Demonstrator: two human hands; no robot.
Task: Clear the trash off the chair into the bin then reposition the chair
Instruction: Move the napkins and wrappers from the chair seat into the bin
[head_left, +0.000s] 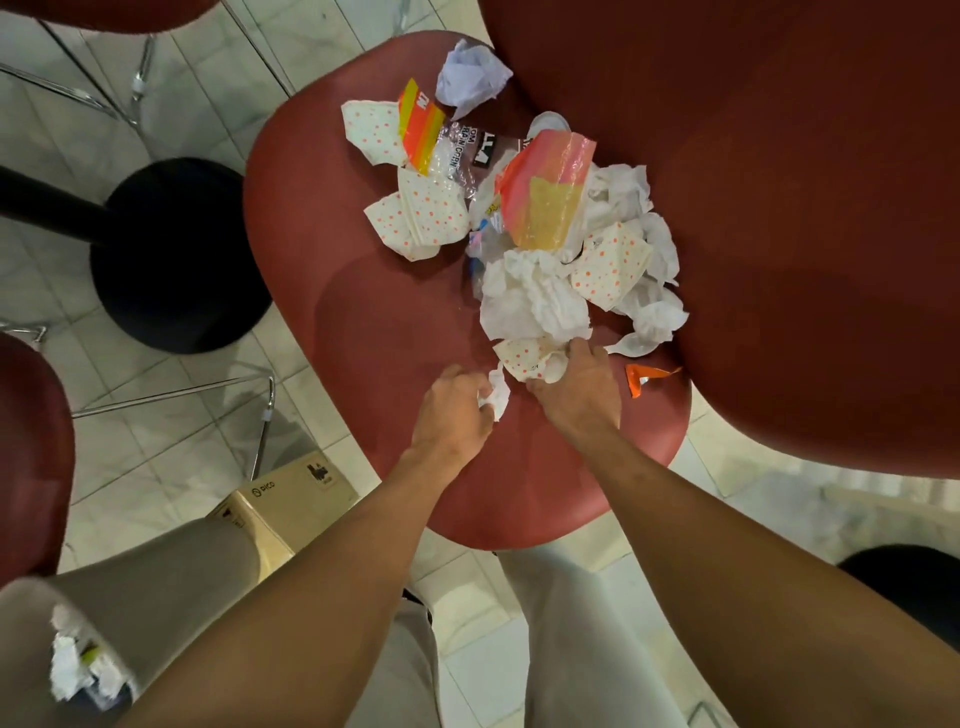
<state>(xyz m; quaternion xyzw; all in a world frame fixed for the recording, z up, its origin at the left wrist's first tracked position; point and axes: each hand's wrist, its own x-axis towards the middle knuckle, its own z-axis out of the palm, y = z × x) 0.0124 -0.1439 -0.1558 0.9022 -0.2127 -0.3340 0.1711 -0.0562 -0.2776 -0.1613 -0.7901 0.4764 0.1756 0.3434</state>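
A dark red chair seat (374, 322) carries a heap of trash: crumpled white tissues (535, 299), dotted paper wrappers (421, 215), an orange-and-yellow plastic wrapper (545, 192) and a crumpled white paper ball (470, 73). My left hand (452, 410) pinches a small scrap of white tissue (496, 395) at the near edge of the heap. My right hand (576, 387) grips a dotted wrapper (524, 356) at the front of the pile. A small orange scrap (644, 376) lies to the right of my right hand. The bin (78, 670) sits at the bottom left with white tissue inside.
The chair's red backrest (779, 208) rises on the right. A black table base (171, 254) stands to the left on the tiled floor, with another red chair (31, 452) at the left edge. A cardboard box (280, 504) lies beside my leg.
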